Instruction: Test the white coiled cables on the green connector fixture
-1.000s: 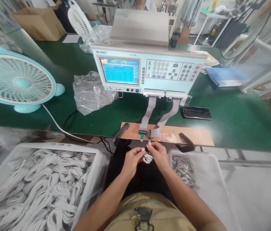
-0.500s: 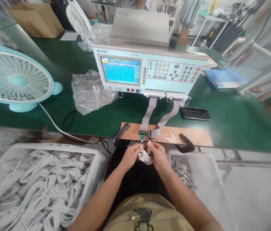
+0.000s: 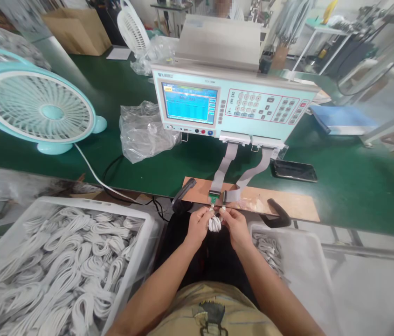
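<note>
Green bench top (image 3: 350,186). Left: pale-blue fan (image 3: 52,112), standing. Middle: instrument (image 3: 226,105) with lit screen, crumpled clear plastic bag (image 3: 144,133) at its left. Right: dark phone (image 3: 295,171) lying flat near instrument; blue folder (image 3: 343,120) farther back. Along near edge: flat wooden board (image 3: 298,205). Back left: cardboard box (image 3: 78,32), white sheet (image 3: 119,53) nearby.

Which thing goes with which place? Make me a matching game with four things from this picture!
Things
1. White coiled cable
2. Black rectangular phone
3. Round light-blue plastic fan
4. Brown cardboard box

Places
A. On the green tabletop, right of the flat grey ribbon cables
B. Between the left hand and right hand
C. At the back, near the picture's top edge
D. Nearest the picture's left edge

Pairs: 1-B, 2-A, 3-D, 4-C
</note>
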Demonstrator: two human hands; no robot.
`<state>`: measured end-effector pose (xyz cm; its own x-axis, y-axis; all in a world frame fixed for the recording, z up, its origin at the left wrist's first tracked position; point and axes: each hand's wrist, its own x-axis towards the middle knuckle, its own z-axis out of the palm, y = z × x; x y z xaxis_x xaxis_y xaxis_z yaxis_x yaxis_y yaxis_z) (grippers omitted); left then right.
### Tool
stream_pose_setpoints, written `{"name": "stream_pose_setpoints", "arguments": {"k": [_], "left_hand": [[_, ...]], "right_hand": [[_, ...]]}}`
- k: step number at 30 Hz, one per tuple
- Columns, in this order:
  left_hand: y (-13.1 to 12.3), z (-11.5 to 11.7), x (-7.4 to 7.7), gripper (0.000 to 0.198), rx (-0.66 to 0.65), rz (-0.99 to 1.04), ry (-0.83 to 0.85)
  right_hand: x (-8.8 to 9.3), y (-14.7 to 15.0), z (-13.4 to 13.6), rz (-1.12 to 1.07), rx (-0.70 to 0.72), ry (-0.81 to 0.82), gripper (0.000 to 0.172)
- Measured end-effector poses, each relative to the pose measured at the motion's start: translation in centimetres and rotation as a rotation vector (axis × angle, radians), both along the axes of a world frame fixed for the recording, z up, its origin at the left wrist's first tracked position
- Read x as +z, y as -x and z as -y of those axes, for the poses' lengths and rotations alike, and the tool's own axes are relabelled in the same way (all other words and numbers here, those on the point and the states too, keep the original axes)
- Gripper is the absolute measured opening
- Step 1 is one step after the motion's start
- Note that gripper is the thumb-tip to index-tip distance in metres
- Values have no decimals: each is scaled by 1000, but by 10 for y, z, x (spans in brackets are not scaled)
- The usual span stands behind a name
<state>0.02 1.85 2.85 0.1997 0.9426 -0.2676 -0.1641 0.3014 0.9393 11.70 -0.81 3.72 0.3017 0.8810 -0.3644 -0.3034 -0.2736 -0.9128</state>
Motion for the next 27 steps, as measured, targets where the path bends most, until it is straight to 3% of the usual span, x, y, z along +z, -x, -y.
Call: {"name": "stream_pose_setpoints", "arguments": {"k": [7,13,17,20,23,25,27], "left_hand": [[-3,9,-2,27,25,54,-4],[-5,4,-9,28,16,48,3],[4,10,8,27,13,-131,-112],[36,18,31,23,6,-341,-331],[96,20,48,21,46,-694,-471],[147,18,51,24,77,-1053,-463],[196,16,46,28,-12,-1400,-380]], "right_hand": [[-3,-1,0,-31,30,-27,24],[-8,-2,-1,-93,33,-31,21],[-8,-1,1,-93,8,2,22],[-9,-2,2,-80,-31,29,26],[-14,-4,0,-98,-46,68,30],[-17,-6,-1,-104,-48,81,32],[-20,-7,-2,-112,-42,66,33]]}}
